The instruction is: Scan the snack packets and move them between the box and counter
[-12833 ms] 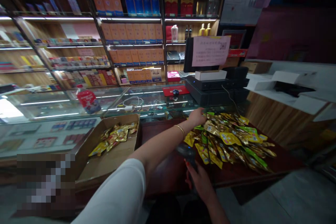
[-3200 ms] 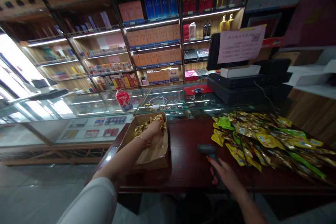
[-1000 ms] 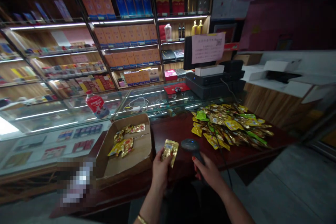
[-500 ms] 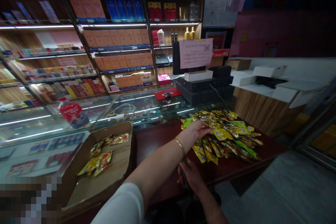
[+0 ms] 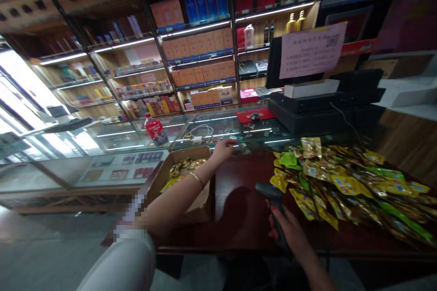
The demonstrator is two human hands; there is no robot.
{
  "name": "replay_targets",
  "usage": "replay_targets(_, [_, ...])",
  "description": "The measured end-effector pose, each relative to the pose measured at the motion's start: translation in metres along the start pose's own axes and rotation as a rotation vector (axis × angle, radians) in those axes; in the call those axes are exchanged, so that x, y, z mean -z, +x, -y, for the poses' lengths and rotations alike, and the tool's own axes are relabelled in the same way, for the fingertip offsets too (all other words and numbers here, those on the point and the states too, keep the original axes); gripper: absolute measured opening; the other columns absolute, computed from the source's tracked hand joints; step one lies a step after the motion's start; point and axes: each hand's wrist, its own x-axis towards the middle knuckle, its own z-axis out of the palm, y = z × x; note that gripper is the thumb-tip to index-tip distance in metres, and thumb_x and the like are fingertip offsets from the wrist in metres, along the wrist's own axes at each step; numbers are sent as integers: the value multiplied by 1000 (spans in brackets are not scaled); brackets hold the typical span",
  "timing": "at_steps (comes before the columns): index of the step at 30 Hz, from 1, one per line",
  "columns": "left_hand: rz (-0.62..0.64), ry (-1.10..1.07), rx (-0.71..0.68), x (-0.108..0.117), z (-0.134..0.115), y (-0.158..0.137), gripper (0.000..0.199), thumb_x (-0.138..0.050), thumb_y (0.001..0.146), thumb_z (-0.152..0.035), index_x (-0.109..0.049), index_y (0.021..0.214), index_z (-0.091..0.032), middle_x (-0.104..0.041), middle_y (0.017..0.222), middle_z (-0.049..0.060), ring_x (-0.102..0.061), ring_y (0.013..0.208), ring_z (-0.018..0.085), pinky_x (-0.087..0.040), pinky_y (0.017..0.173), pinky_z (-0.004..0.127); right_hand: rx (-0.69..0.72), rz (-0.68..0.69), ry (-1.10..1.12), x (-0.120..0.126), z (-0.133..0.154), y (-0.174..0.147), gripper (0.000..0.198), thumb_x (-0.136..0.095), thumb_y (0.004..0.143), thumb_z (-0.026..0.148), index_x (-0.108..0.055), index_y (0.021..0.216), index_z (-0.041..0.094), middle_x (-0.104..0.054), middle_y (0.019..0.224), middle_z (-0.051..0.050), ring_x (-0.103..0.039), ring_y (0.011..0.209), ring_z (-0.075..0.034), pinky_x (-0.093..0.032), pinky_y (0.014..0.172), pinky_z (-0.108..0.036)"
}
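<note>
My right hand (image 5: 286,227) is wrapped round the handle of a black barcode scanner (image 5: 268,191), held over the front part of the dark red tabletop (image 5: 235,182). My left hand (image 5: 223,151), with a gold bangle at the wrist, reaches across beside the far right corner of a cardboard box (image 5: 201,213). Its fingers stretch to the right, and nothing shows in them. Several gold and yellow snack packets (image 5: 186,163) lie in the box, partly behind my left forearm. A wide heap of gold, yellow and green snack packets (image 5: 351,186) covers the table's right side.
Behind the table runs a glass display counter (image 5: 177,132) with a red-labelled bottle (image 5: 155,131), a white cable (image 5: 205,134) and a mouse (image 5: 254,117) on it. A black cash-register terminal (image 5: 327,107) stands behind the packet heap. Shelves of boxed goods (image 5: 201,45) line the wall.
My left hand has moved from the packet heap leftward to near the box. The scanner in my right hand now shows clearly. The view has turned to the left.
</note>
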Motion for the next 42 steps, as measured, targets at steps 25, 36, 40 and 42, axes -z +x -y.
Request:
replay_targets(25, [-233,308,-36,71,97,-51,40,-44,90,-16,-64,125,-17,-70,119,7,-65,106,19,-49,94,27,18,-84,-26,-12,7,-1,64,-71,71,66,-62,113,18,-55,56,11,-48,37,-9,-52,45,-26])
replay_targets(36, [91,416,334,61,127,-70,42,-82,56,-21,-72,96,-13,-75,104,19,-69,101,37,-53,84,38,34,-56,5,-7,-1,2,62,-70,74,62,-61,114,16,-56,53,11,-47,36,-8,-52,44,-24])
replay_targets(40, [58,345,335,56,125,-75,44,-80,51,-13,-71,94,-13,-76,100,17,-69,100,35,-53,82,34,41,-53,12,-6,-4,5,60,-68,76,63,-61,113,16,-57,54,10,-49,36,-8,-52,44,-25])
replay_targets(42, [16,270,332,67,120,-73,36,-77,56,-16,-70,91,-11,-75,92,17,-70,94,34,-54,77,34,42,-54,14,-6,-4,5,59,-69,75,63,-61,112,17,-57,54,10,-49,36,-8,-53,45,-25])
